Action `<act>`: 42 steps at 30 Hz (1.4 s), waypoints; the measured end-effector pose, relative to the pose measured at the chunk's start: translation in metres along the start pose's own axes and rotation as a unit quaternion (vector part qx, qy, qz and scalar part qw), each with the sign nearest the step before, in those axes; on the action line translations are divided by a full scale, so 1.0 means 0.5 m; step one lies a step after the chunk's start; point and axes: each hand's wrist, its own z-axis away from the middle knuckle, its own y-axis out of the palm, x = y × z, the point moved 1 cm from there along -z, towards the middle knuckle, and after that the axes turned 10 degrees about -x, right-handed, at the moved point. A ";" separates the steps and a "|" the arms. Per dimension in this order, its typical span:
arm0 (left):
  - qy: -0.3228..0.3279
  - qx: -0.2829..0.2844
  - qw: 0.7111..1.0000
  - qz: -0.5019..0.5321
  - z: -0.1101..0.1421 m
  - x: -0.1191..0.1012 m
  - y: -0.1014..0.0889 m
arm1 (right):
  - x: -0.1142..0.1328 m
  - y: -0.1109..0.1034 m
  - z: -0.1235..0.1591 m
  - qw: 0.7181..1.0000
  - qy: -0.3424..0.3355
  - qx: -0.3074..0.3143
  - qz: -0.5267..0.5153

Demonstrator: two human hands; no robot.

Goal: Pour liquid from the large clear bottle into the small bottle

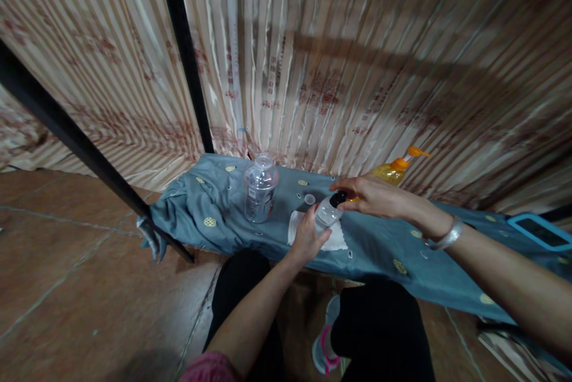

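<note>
My left hand (308, 236) is closed around a small clear bottle (328, 213), which is tilted to the right above a white cloth (338, 241). The fingers of my right hand (369, 194) pinch the black top (338, 198) at the bottle's upper end. Whether that top is screwed tight or loose cannot be seen. A small whitish cap (309, 198) lies just left of the bottle. Behind my right hand stands a yellow bottle (388, 174) with an orange pump head (413, 153), its lower part hidden. Farther left, a large clear plastic bottle (260, 191) stands upright without a lid.
Grey-green patterned fabric (379, 251) covers the low bench. On its right end lies a blue-framed dark object (540, 232). Black metal poles (185, 42) rise at the left, and a striped curtain (322, 60) hangs behind. My knees are close to the front edge.
</note>
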 end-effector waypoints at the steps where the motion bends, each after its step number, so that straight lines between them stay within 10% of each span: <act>1: 0.001 -0.001 1.000 -0.001 0.000 0.000 0.000 | 0.000 0.001 0.000 1.000 0.000 0.002 0.004; 12: 0.024 -0.007 1.000 -0.005 0.002 0.006 -0.001 | 0.025 0.015 -0.003 0.997 0.039 -0.010 0.061; 21: 0.006 -0.006 1.000 -0.012 0.002 -0.004 -0.003 | -0.021 0.032 0.021 0.990 0.069 -0.068 -0.105; 33: 0.015 -0.011 1.000 -0.017 0.001 0.003 -0.004 | -0.115 0.278 -0.046 0.955 0.119 -0.060 -0.266; 42: 0.005 0.010 0.999 -0.033 0.008 -0.009 -0.018 | -0.087 0.351 -0.129 0.965 0.084 -0.126 -0.215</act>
